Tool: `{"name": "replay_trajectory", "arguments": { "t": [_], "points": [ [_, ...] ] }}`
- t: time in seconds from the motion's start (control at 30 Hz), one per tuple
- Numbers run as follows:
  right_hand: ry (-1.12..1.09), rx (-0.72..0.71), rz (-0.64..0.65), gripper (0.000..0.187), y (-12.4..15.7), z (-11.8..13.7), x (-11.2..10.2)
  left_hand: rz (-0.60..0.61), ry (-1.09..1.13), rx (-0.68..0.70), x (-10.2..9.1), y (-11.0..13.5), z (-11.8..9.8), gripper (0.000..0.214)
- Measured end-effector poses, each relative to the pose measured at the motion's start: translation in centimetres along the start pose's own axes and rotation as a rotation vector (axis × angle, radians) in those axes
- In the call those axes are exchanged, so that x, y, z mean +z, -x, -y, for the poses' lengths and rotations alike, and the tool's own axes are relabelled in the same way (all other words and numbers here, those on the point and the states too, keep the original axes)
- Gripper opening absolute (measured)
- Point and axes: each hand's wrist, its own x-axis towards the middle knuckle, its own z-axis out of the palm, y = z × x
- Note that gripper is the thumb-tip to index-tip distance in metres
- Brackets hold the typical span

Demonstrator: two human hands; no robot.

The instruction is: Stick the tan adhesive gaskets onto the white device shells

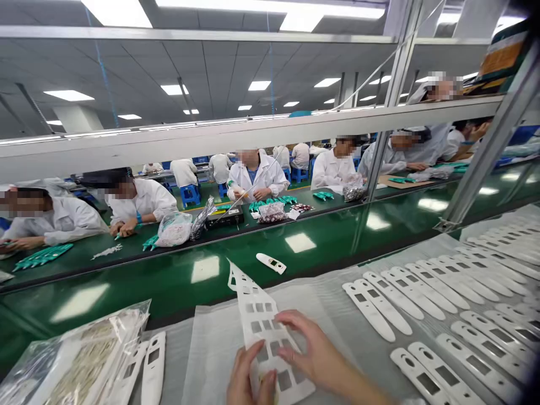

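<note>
My left hand (248,378) grips the near end of a white die-cut sheet (257,315) with rows of small rectangular windows. The sheet slants up and away from me over a white foam mat (211,343). My right hand (314,351) rests on the sheet's right edge, its fingers curled and pinching at one of the windows. What the fingertips hold is too small to make out.
Several white plastic device shells (422,292) lie in rows on the right. Two more shells (152,365) and a clear bag of parts (76,360) sit at the left. One finished white device (270,262) lies on the green conveyor belt (177,281). Workers in white coats sit opposite.
</note>
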Motion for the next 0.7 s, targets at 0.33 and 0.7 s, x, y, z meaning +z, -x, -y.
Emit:
{"name": "replay_trajectory", "arguments": {
  "t": [0.33,0.7],
  "points": [
    [0.104,-0.026,0.096,0.052,2.7,-1.8,1.2,0.239,0.221,-0.104,-1.0,1.0,-2.2,0.046],
    [0.145,-0.437,-0.067,0.032,2.6,-2.5,1.0,0.237,0.136,-0.022,-0.9,1.2,-1.3,0.047]
  ]
}}
